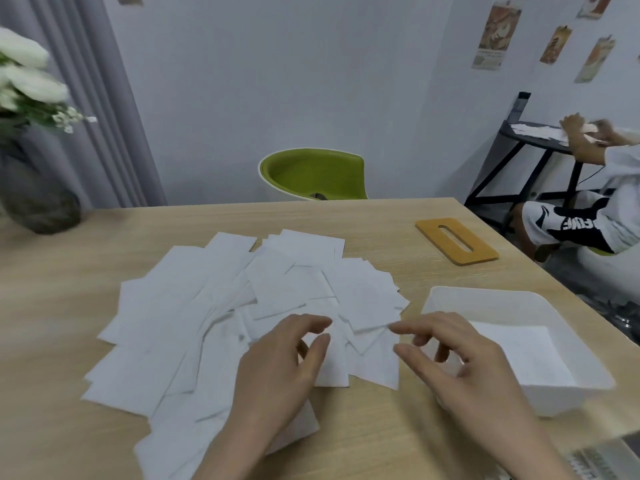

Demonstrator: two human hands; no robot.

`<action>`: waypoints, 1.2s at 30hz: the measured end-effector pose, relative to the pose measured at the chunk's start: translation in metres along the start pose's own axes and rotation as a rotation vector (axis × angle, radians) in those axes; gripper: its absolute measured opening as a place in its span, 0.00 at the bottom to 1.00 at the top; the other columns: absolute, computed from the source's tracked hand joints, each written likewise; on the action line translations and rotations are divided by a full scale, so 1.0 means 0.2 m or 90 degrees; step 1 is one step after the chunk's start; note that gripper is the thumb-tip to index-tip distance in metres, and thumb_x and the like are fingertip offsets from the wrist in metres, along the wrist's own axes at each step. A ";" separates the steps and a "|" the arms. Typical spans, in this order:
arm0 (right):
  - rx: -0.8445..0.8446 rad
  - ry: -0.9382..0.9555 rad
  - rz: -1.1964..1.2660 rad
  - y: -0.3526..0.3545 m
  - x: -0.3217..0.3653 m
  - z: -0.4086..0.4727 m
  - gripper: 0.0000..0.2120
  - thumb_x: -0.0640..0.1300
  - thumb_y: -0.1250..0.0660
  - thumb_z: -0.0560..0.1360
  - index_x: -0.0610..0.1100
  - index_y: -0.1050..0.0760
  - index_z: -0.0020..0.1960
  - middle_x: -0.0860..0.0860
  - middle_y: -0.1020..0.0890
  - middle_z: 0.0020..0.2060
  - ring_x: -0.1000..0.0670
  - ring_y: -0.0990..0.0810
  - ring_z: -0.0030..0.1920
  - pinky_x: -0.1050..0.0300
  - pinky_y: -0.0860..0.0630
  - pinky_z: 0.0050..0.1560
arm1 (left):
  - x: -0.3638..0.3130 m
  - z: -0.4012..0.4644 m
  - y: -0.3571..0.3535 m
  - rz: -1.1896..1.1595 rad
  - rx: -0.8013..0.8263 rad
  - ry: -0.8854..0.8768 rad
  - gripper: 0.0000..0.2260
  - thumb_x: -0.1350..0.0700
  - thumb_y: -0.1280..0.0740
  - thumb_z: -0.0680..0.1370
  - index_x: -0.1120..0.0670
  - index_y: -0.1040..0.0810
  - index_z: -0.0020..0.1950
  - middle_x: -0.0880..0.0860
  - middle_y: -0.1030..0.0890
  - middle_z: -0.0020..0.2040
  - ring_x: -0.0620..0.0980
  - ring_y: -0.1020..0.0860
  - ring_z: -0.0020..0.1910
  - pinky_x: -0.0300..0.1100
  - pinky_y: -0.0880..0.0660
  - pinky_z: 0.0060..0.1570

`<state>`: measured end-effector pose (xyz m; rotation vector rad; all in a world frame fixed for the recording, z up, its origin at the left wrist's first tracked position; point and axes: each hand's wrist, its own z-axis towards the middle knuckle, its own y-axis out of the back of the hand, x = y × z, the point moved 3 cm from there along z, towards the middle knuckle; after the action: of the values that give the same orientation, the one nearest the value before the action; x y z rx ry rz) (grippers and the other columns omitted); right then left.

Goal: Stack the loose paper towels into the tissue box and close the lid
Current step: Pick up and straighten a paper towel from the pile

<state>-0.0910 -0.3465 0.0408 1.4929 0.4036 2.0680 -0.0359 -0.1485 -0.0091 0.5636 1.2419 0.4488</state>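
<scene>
Dozens of loose paper towels [221, 306] lie scattered across the wooden surface [381, 427]. My left hand [277, 368] and right hand [460, 362] hover over them, each grip spread, pinching nothing. Right: the open tissue box [446, 299]; far right, its lid [457, 240]. Towels look light, limp; I'd pinch an edge.

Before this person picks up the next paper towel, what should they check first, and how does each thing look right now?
1. Tissue box open and within reach: ok, it sits beside the right hand.
2. Room in the box: ok, only a sheet or so inside.
3. Lid out of the way: ok, it lies flat farther back on the table.
4. Both hands free: ok, the left hand and right hand hover over the paper towels, holding nothing.
5. Towels neatly aligned: not ok, scattered and overlapping.
</scene>
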 end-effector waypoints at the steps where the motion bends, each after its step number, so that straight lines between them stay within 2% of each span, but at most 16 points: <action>1: 0.020 -0.003 0.007 -0.06 0.00 0.01 0.10 0.45 0.27 0.70 0.61 0.19 0.45 0.66 0.21 0.43 0.61 0.25 0.45 0.72 0.33 0.39 | 0.05 -0.01 0.04 -0.002 -0.017 0.015 0.07 0.46 0.37 0.78 0.35 0.23 0.53 0.25 0.25 0.51 0.31 0.26 0.48 0.28 0.34 0.39; 3: 0.056 -0.016 0.018 -0.18 -0.02 0.04 0.12 0.42 0.27 0.71 0.60 0.20 0.45 0.68 0.22 0.44 0.61 0.26 0.46 0.72 0.32 0.42 | 0.14 -0.04 0.12 -0.013 -0.048 0.036 0.06 0.48 0.36 0.77 0.36 0.22 0.51 0.26 0.24 0.50 0.32 0.25 0.48 0.29 0.32 0.39; 5: 0.084 -0.026 0.019 -0.30 -0.05 0.06 0.12 0.42 0.28 0.72 0.60 0.20 0.46 0.69 0.22 0.46 0.62 0.27 0.48 0.72 0.33 0.44 | 0.23 -0.07 0.18 -0.009 -0.085 0.048 0.06 0.50 0.34 0.78 0.37 0.22 0.50 0.32 0.21 0.47 0.35 0.24 0.46 0.31 0.30 0.41; 7: 0.099 -0.025 0.006 -0.40 -0.08 0.09 0.11 0.43 0.29 0.73 0.60 0.20 0.48 0.69 0.23 0.48 0.63 0.28 0.52 0.72 0.34 0.46 | 0.31 -0.09 0.24 0.038 -0.121 0.041 0.06 0.49 0.35 0.78 0.41 0.20 0.51 0.36 0.20 0.47 0.39 0.22 0.48 0.40 0.27 0.47; 9: 0.105 0.002 -0.021 -0.49 -0.09 0.13 0.11 0.43 0.30 0.74 0.59 0.21 0.50 0.68 0.22 0.48 0.64 0.30 0.57 0.71 0.34 0.51 | 0.38 -0.11 0.28 0.115 -0.125 0.029 0.16 0.43 0.42 0.76 0.45 0.18 0.54 0.40 0.20 0.51 0.45 0.23 0.54 0.47 0.30 0.52; 11: 0.109 0.046 -0.058 -0.59 -0.09 0.17 0.11 0.43 0.30 0.75 0.57 0.22 0.53 0.66 0.22 0.49 0.63 0.32 0.59 0.68 0.35 0.56 | 0.46 -0.11 0.28 0.165 -0.127 0.042 0.20 0.42 0.45 0.74 0.46 0.18 0.55 0.42 0.21 0.56 0.45 0.26 0.60 0.44 0.37 0.56; 14: 0.096 0.088 -0.115 -0.71 -0.09 0.26 0.11 0.45 0.30 0.74 0.54 0.22 0.56 0.62 0.23 0.53 0.58 0.32 0.60 0.57 0.35 0.61 | 0.54 -0.12 0.26 0.158 -0.133 0.084 0.15 0.47 0.40 0.74 0.46 0.18 0.54 0.42 0.22 0.59 0.45 0.29 0.66 0.40 0.45 0.61; 17: 0.106 0.102 -0.182 -0.83 -0.09 0.35 0.16 0.49 0.31 0.74 0.53 0.24 0.62 0.59 0.25 0.58 0.54 0.35 0.65 0.60 0.42 0.60 | 0.58 -0.11 0.23 0.143 -0.126 0.079 0.15 0.47 0.40 0.73 0.46 0.18 0.55 0.41 0.23 0.59 0.42 0.31 0.67 0.39 0.48 0.65; 21: 0.145 0.117 -0.252 -0.94 -0.14 0.42 0.22 0.56 0.33 0.74 0.53 0.29 0.66 0.58 0.29 0.63 0.55 0.39 0.67 0.61 0.47 0.57 | 0.60 -0.11 0.23 0.100 -0.135 0.058 0.14 0.46 0.39 0.73 0.44 0.19 0.54 0.38 0.25 0.59 0.34 0.35 0.65 0.36 0.52 0.67; 24: 0.102 0.154 -0.260 -0.95 -0.15 0.45 0.18 0.55 0.31 0.73 0.51 0.24 0.61 0.57 0.24 0.56 0.53 0.33 0.64 0.60 0.47 0.56 | 0.61 -0.11 0.23 0.079 -0.143 0.052 0.13 0.47 0.39 0.73 0.44 0.19 0.54 0.36 0.25 0.59 0.33 0.35 0.65 0.36 0.52 0.69; 28: 0.041 0.177 -0.264 -0.92 -0.13 0.48 0.02 0.47 0.28 0.73 0.49 0.18 0.44 0.57 0.19 0.42 0.51 0.25 0.55 0.56 0.42 0.52 | 0.61 -0.11 0.23 0.086 -0.143 0.046 0.14 0.47 0.39 0.73 0.44 0.19 0.54 0.37 0.26 0.59 0.34 0.35 0.66 0.37 0.53 0.69; 30: 0.010 0.192 -0.262 -0.89 -0.10 0.45 0.04 0.43 0.28 0.72 0.48 0.20 0.39 0.57 0.20 0.37 0.50 0.23 0.51 0.56 0.41 0.49 | 0.61 -0.11 0.23 0.082 -0.147 0.046 0.14 0.45 0.40 0.73 0.43 0.19 0.54 0.36 0.26 0.59 0.33 0.36 0.67 0.36 0.54 0.69; 33: -0.045 0.246 -0.232 -0.88 -0.02 0.34 0.04 0.42 0.27 0.71 0.49 0.21 0.39 0.57 0.20 0.37 0.52 0.23 0.49 0.56 0.37 0.49 | 0.60 -0.11 0.24 0.059 -0.155 0.058 0.20 0.37 0.46 0.74 0.43 0.18 0.51 0.36 0.25 0.58 0.32 0.36 0.66 0.39 0.52 0.71; 36: -0.072 0.328 -0.201 -0.90 0.05 0.17 0.01 0.44 0.30 0.71 0.48 0.20 0.41 0.57 0.20 0.37 0.52 0.22 0.47 0.55 0.34 0.47 | 0.59 -0.10 0.25 0.008 -0.163 0.085 0.27 0.33 0.56 0.74 0.40 0.19 0.44 0.34 0.25 0.55 0.27 0.38 0.65 0.35 0.53 0.69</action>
<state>-0.0141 -0.1988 -0.0371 0.7574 0.6558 2.1497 -0.0245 -0.0353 -0.0702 0.3284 1.2843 0.6541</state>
